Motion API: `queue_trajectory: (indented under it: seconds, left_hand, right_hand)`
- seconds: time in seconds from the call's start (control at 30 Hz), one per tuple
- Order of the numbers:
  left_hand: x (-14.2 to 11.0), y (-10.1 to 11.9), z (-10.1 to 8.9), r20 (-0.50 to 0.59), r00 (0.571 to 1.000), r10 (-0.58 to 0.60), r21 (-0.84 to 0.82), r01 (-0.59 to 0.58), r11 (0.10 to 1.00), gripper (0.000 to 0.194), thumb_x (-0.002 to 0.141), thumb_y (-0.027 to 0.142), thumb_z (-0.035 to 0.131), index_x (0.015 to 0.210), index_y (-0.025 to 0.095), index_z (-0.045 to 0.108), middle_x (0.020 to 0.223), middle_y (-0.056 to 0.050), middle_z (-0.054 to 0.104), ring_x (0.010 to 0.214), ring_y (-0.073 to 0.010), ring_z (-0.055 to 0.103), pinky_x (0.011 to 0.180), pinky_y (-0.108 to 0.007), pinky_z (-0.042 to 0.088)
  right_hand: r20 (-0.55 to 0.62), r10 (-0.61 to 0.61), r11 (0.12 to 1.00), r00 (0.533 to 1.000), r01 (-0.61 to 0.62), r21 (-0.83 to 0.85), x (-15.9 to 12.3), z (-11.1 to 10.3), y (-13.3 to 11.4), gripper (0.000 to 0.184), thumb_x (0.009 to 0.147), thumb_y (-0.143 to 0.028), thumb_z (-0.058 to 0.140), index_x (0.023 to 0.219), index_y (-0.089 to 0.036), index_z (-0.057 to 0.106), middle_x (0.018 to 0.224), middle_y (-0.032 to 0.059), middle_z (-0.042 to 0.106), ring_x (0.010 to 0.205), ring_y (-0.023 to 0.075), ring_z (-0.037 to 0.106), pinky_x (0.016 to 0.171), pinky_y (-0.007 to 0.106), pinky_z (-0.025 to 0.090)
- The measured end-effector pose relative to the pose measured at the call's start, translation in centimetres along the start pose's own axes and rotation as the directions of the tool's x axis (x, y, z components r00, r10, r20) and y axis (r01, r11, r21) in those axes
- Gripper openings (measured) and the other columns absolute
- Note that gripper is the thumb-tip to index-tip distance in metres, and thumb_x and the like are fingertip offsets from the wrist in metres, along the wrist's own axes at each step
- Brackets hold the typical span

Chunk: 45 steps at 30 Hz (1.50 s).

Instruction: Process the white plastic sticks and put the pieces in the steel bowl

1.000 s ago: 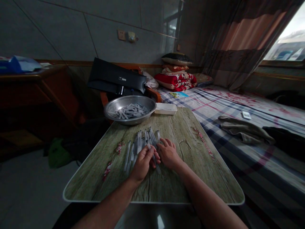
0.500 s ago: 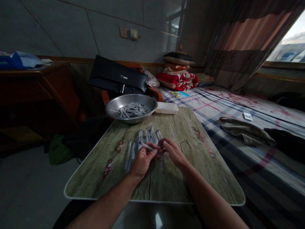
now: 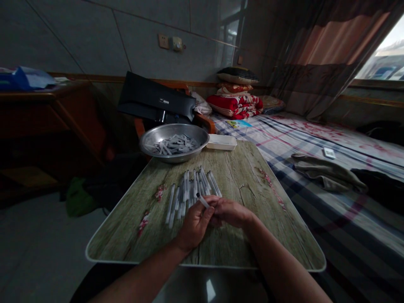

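Note:
My left hand (image 3: 196,222) is closed around a translucent white pen-like tube (image 3: 203,201), whose dark end points up and to the left. The tube's lower part is hidden by my fingers. Pressed against the left fingers, my right hand (image 3: 232,213) is closed too; what it grips at the tube's lower end is out of sight. Just beyond the hands, a loose group of similar pen-like tubes (image 3: 186,191) lies on the wood-patterned table (image 3: 252,240), most with dark ends pointing away from me.
A steel basin (image 3: 148,150) holding many white pieces stands at the table's far left, beside a white tray (image 3: 225,145). Behind them a black monitor (image 3: 148,99) leans on a wooden chair. To the right, a checked bed (image 3: 284,139) borders the table.
The tube has turned from lying nearly flat to a steeper tilt, dark end upward. My right hand has rolled over and closed in against the left; both came slightly nearer to me.

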<state>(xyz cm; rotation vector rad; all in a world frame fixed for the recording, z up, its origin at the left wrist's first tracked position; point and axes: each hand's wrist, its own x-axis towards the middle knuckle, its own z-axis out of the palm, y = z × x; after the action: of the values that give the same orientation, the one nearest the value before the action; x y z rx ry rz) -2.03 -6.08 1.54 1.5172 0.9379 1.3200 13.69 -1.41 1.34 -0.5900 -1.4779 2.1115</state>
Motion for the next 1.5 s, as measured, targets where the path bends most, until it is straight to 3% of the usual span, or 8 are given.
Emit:
queue_trajectory:
  seconds: [0.13,0.3,0.4,0.53,0.77,1.03,1.3,1.5]
  left_hand:
    - [0.0,0.1,0.2,-0.017,0.995,-0.099,-0.136,0.096,0.986,0.028,0.09,0.042,0.06,0.105,0.022,0.075,0.11,-0.009,0.073,0.108,-0.0253,0.065,0.1,-0.039,0.047]
    - [0.4,-0.1,0.0,-0.025,0.988,-0.149,-0.309,0.134,0.941,0.021,0.086,0.038,0.067,0.093,0.021,0.076,0.11,-0.009,0.074,0.107,-0.0256,0.066,0.102,-0.041,0.047]
    - [0.5,-0.3,-0.2,0.017,0.988,-0.155,-0.367,0.151,0.918,0.018,0.085,0.035,0.068,0.091,0.02,0.075,0.114,-0.01,0.073,0.111,-0.0264,0.065,0.103,-0.042,0.046]
    - [0.1,0.1,-0.3,-0.01,0.99,-0.14,-0.33,0.129,0.935,0.017,0.086,0.034,0.067,0.093,0.02,0.075,0.118,-0.01,0.072,0.113,-0.0273,0.064,0.103,-0.043,0.046]
    - [-0.5,0.0,-1.1,-0.069,0.998,0.002,-0.04,-0.005,0.999,0.017,0.089,0.036,0.063,0.091,0.022,0.073,0.114,-0.011,0.073,0.107,-0.0267,0.066,0.098,-0.042,0.049]
    - [0.3,0.4,-0.3,-0.134,0.977,-0.166,-0.233,0.132,0.963,0.022,0.086,0.042,0.065,0.082,0.02,0.071,0.101,-0.009,0.077,0.098,-0.0245,0.069,0.095,-0.04,0.05]
    - [-0.4,1.0,-0.7,-0.078,0.993,-0.093,-0.186,0.078,0.979,0.021,0.087,0.041,0.064,0.081,0.021,0.07,0.109,-0.01,0.075,0.103,-0.0252,0.067,0.094,-0.039,0.049]
    - [0.0,1.1,-0.1,-0.119,0.975,-0.188,-0.29,0.147,0.946,0.025,0.085,0.044,0.066,0.078,0.02,0.067,0.101,-0.009,0.076,0.087,-0.0224,0.069,0.078,-0.034,0.054]
  right_hand:
    - [0.004,0.035,0.994,0.999,-0.035,0.102,-0.1,0.4,0.1,0.032,0.08,-0.044,0.068,0.074,-0.015,0.058,0.052,-0.0063,0.04,0.043,0.0058,0.03,0.04,0.021,0.02]
    - [0.074,0.004,0.991,0.997,-0.014,0.131,-0.4,0.7,-0.4,0.045,0.086,-0.045,0.067,0.119,-0.015,0.059,0.057,-0.0095,0.029,0.046,0.0058,0.021,0.041,0.02,0.012]
    - [0.071,-0.025,0.996,0.997,0.019,0.083,-0.5,0.6,-0.4,0.051,0.089,-0.045,0.064,0.13,-0.016,0.055,0.059,-0.0096,0.027,0.047,0.0061,0.021,0.041,0.02,0.013]
    - [0.074,-0.031,0.999,0.997,0.03,0.015,-0.6,0.4,-0.2,0.044,0.092,-0.047,0.06,0.122,-0.015,0.058,0.058,-0.009,0.031,0.047,0.0062,0.024,0.042,0.021,0.017]
    - [0.051,-0.028,0.961,0.998,0.041,-0.274,-0.6,0.5,-0.8,0.045,0.093,-0.058,0.052,0.08,-0.015,0.057,0.063,-0.0046,0.039,0.053,0.0071,0.031,0.046,0.023,0.022]
    - [-0.017,-0.064,0.941,0.998,0.055,-0.333,-0.3,0.7,-0.4,0.049,0.096,-0.059,0.045,0.07,-0.017,0.051,0.061,-0.0042,0.037,0.051,0.0072,0.03,0.044,0.023,0.021]
    - [0.027,-0.091,0.956,0.995,0.095,-0.279,-0.6,1.2,-1.1,0.043,0.094,-0.056,0.052,0.086,-0.014,0.061,0.06,-0.0065,0.031,0.052,0.007,0.023,0.046,0.024,0.015]
    - [0.01,-0.055,0.976,0.998,0.056,-0.208,-0.4,1.5,-0.8,0.046,0.093,-0.058,0.051,0.077,-0.015,0.055,0.056,-0.0066,0.034,0.048,0.0065,0.025,0.044,0.023,0.016]
